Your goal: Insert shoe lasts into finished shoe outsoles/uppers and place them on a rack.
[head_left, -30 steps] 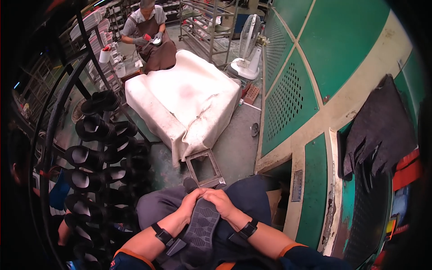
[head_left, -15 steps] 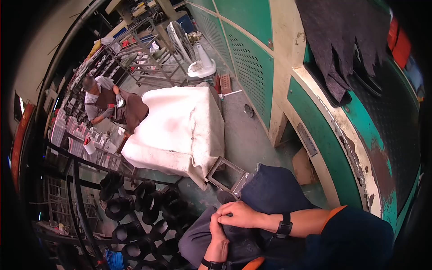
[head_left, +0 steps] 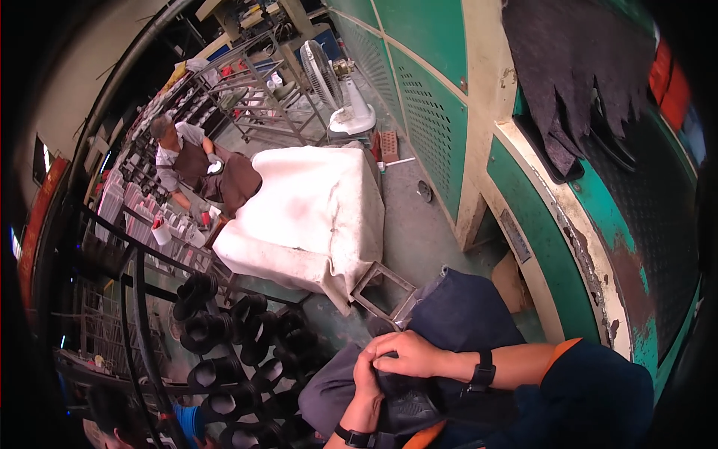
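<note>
Small red object (head_left: 206, 218) lowered, left of creased white cloth-draped block (head_left: 299, 209). This side of block: left hand (head_left: 366, 378), right hand (head_left: 407, 355) both curled around black shoe with patterned sole (head_left: 413, 408).

We read this as a footwear workshop, and we list: black shoes (head_left: 206, 329), in rows, on a dark metal frame (head_left: 140, 299); green metal machine housing (head_left: 430, 127), perforated panel, cream trim chipped; tubular shelf trolley (head_left: 262, 108); white pedestal fan (head_left: 353, 105); stained white cloth (head_left: 299, 202), draped over a block; co-worker (head_left: 179, 146), seated, in a brown work apron (head_left: 235, 183); worn grey-and-green floor (head_left: 407, 224).
</note>
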### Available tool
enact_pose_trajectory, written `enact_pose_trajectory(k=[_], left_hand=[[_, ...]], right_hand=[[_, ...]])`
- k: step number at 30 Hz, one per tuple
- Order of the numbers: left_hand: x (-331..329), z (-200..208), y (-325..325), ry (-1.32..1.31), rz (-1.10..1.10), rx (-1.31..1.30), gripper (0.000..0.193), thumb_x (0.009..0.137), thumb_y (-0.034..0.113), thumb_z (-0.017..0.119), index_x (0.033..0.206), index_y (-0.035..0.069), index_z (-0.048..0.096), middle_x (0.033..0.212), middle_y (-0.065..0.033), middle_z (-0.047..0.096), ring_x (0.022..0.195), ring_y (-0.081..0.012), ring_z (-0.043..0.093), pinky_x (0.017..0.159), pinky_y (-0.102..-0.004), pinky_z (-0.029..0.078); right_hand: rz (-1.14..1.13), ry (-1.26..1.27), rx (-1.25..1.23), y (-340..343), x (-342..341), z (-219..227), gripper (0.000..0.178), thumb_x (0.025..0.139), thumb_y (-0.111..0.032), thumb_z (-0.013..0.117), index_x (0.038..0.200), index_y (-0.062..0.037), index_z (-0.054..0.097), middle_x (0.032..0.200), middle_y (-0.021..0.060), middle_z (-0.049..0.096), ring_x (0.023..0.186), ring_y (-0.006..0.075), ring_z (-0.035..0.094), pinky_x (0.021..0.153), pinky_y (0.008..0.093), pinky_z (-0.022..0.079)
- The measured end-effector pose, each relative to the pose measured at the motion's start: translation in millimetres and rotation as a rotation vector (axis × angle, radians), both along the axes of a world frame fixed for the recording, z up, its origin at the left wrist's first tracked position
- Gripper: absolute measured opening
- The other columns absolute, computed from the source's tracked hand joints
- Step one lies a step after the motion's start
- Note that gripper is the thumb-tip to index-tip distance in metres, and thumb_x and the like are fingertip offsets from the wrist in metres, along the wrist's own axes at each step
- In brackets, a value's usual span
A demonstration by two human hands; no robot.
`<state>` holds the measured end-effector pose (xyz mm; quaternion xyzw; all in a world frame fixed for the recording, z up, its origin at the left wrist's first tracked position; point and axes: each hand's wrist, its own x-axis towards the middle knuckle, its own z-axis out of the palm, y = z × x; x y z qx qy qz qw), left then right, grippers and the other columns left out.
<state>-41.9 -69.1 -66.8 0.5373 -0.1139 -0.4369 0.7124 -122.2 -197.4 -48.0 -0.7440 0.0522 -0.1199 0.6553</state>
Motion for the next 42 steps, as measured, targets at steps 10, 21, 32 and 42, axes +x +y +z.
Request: enact_pose_trajectory(k=[10, 21, 32, 42], left_hand=[[3, 23, 27, 0.590, 0.010, 0.122, 0.052, 0.100, 0.040, 0.040, 0.137, 0.004, 0.048, 0.123, -0.0106, 0.063, 0.105, -0.0242, 0.065, 0.093, -0.0385, 0.052], [-78, -53, 64, 1.111, -0.318, -0.920, 0.060, 0.103, 0.045, 0.030, 0.153, 0.011, 0.026, 0.156, -0.0127, 0.029, 0.143, -0.0435, 0.023, 0.117, -0.0600, 0.020], [-99, -31, 69, 0.858, 0.035, -0.305, 0.057, 0.104, 0.043, 0.031, 0.144, 0.003, 0.040, 0.140, -0.0156, 0.050, 0.125, -0.0307, 0.049, 0.106, -0.0475, 0.039], [-105, -21, 88, 0.911, -0.039, -0.607, 0.068, 0.100, 0.055, 0.034, 0.144, 0.004, 0.041, 0.138, -0.0148, 0.053, 0.121, -0.0256, 0.057, 0.104, -0.0398, 0.045]], right_hand=[[-0.029, 0.386, 0.772, -54, 51, -18, 0.040, 0.089, -0.025, 0.046, 0.091, 0.0055, 0.072, 0.088, 0.0138, 0.072, 0.076, 0.0187, 0.067, 0.072, 0.0290, 0.052], [-0.230, 0.084, 0.884, -23, 36, -41, 0.048, 0.096, -0.038, 0.039, 0.101, 0.0023, 0.064, 0.098, 0.0182, 0.068, 0.093, 0.0245, 0.064, 0.090, 0.0345, 0.049], [-0.270, 0.148, 0.912, -10, 46, -19, 0.049, 0.095, -0.044, 0.040, 0.100, -0.0001, 0.063, 0.093, 0.0190, 0.068, 0.085, 0.0252, 0.065, 0.080, 0.0341, 0.053], [-0.024, 0.157, 0.927, 10, 40, 24, 0.059, 0.095, -0.047, 0.033, 0.103, 0.0030, 0.064, 0.097, 0.0216, 0.068, 0.087, 0.0276, 0.066, 0.081, 0.0351, 0.053]])
